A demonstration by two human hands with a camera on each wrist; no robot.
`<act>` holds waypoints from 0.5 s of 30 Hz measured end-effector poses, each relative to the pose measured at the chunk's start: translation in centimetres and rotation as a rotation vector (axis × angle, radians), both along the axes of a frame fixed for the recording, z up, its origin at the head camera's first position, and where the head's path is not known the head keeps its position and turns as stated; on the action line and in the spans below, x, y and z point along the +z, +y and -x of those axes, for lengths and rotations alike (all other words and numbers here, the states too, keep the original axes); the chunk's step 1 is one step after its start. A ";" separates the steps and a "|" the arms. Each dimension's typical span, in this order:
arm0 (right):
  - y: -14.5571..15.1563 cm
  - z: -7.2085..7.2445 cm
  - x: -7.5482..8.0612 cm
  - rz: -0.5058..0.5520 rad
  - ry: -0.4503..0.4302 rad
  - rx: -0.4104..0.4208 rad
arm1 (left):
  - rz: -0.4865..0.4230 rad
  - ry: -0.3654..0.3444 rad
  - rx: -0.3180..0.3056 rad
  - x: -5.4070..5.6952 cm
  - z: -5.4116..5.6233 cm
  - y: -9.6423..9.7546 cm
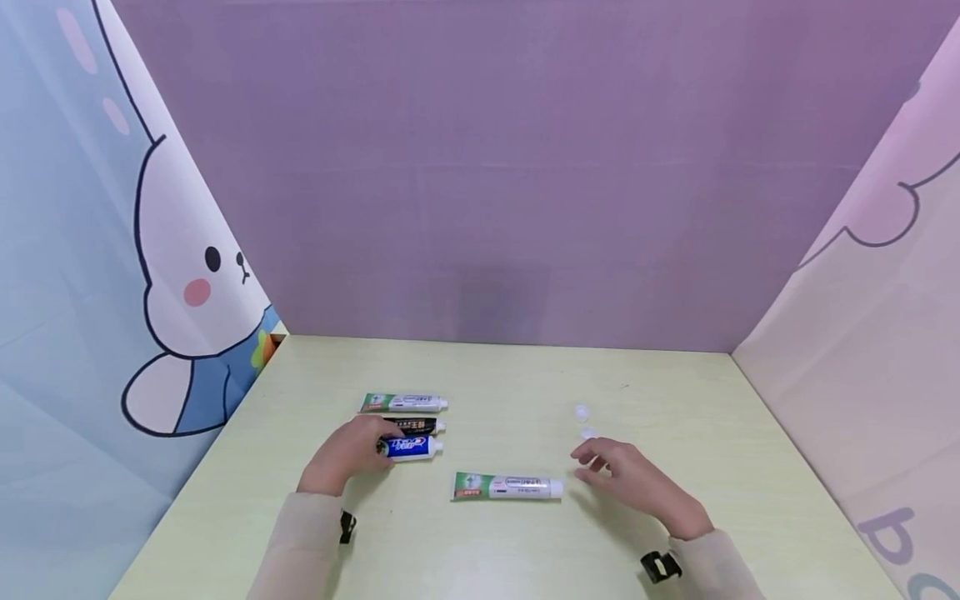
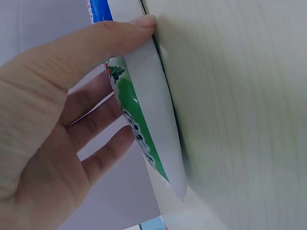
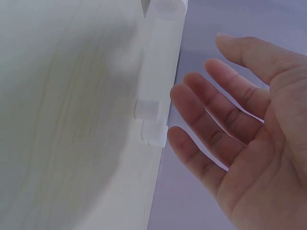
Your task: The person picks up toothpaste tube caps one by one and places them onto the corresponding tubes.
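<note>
My left hand pinches a blue, white and green toothpaste tube between thumb and fingers. In the left wrist view the thumb lies across this tube while the fingers reach behind it. Just beyond it lies a black toothpaste tube, partly hidden by the hand, and farther back a green-and-white toothpaste tube. Narrow bare nozzles show on these three tubes. My right hand, fingers loosely bent and holding nothing, hovers near small white caps. Several white caps show in the right wrist view.
Another green-and-white toothpaste tube with a white cap lies between the hands, nearer the front. All lies on a pale wooden table. A purple backdrop rises behind it, with patterned curtains on both sides.
</note>
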State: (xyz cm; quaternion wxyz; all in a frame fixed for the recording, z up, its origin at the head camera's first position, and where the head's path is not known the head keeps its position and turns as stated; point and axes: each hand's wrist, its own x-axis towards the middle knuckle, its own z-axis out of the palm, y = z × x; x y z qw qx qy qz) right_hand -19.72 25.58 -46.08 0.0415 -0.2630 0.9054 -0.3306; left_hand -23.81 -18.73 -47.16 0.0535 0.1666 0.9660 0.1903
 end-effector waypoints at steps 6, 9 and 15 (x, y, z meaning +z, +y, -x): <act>0.2 0.1 0.1 0.021 0.008 0.000 | -0.012 -0.014 0.010 0.1 -0.2 0.0; 0.2 0.1 0.3 0.031 0.006 -0.004 | -0.023 -0.017 0.008 0.1 -0.2 0.0; 0.5 0.2 0.3 0.025 0.016 -0.019 | -0.062 -0.014 -0.014 -0.3 0.0 -0.2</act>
